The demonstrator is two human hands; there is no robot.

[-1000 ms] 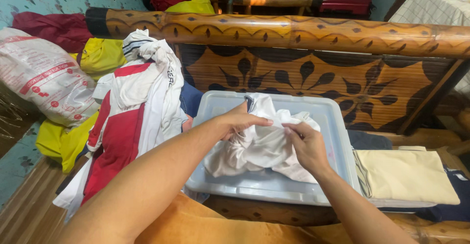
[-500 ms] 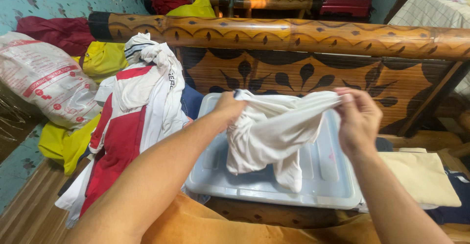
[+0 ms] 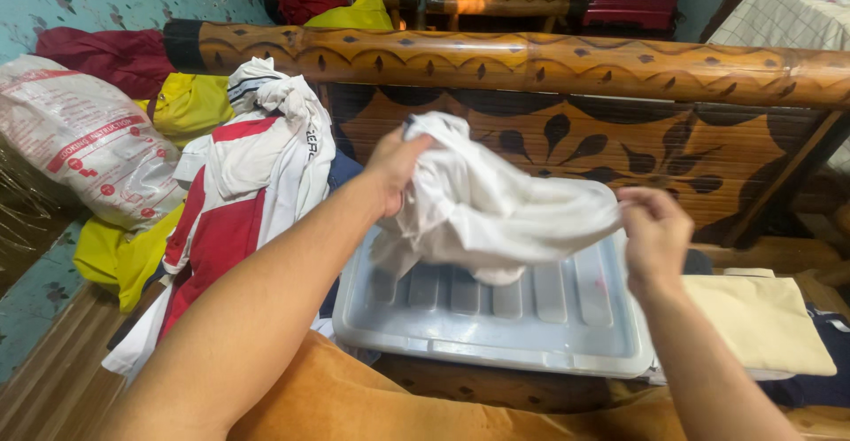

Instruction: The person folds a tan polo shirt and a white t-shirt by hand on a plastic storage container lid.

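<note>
My left hand point(image 3: 396, 165) is curled tight around one bunched edge of a crumpled white cotton garment point(image 3: 496, 206), lifted up near the carved headboard; my right hand point(image 3: 653, 233) pinches the opposite edge between thumb and fingertips, lower and off to the side. Between the two the cloth hangs slack in the air, sagging in the middle, clear above the ribbed pale-grey plastic bin lid point(image 3: 496, 317).

I judge I am at the shaking-out step: the garment is raised but not spread, so the next move calls for drawing both hands apart and finding matching corners or shoulders before any fold can start.

Counting outward: one white garment in hand; one plastic lid beneath it; one folded cream cloth point(image 3: 753, 321) lying just beside the lid on my right, with a dark blue piece point(image 3: 823, 379) under it; one heap of red-and-white clothes point(image 3: 239, 193) on my left; one printed plastic sack point(image 3: 80, 153) past that; one carved brown bamboo headboard point(image 3: 549, 96) behind everything.
</note>
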